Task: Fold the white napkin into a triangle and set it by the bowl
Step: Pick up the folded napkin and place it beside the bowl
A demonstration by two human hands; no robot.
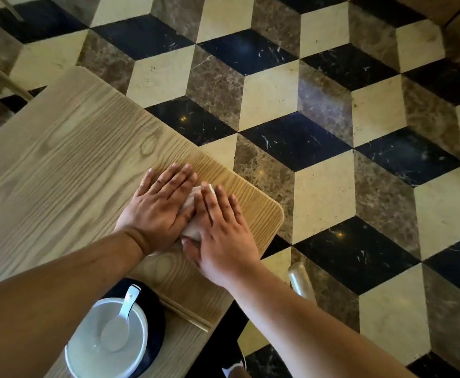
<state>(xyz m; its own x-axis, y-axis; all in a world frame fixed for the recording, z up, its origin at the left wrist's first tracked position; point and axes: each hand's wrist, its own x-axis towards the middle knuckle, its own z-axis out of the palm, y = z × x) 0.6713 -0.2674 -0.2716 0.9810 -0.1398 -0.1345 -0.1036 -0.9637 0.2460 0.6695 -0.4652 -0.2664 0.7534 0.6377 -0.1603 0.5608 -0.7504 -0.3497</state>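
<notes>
The white napkin (191, 204) lies flat on the wooden table (68, 148) near its right corner, mostly hidden under my two hands. My left hand (158, 207) presses flat on its left part with fingers spread. My right hand (219, 227) lies flat on its right part, fingers extended. Only a narrow strip of napkin shows between the hands, plus a small tip by my right fingertips. The white bowl (109, 342) with a white spoon (121, 317) in it stands on a dark plate (156, 323) at the near table edge, below my left forearm.
Wooden chopsticks (186, 313) lie to the right of the dark plate. The table's rounded corner (278, 211) is just right of my right hand. Beyond it is a patterned tile floor (332, 132). A chair top (299, 279) shows under my right arm.
</notes>
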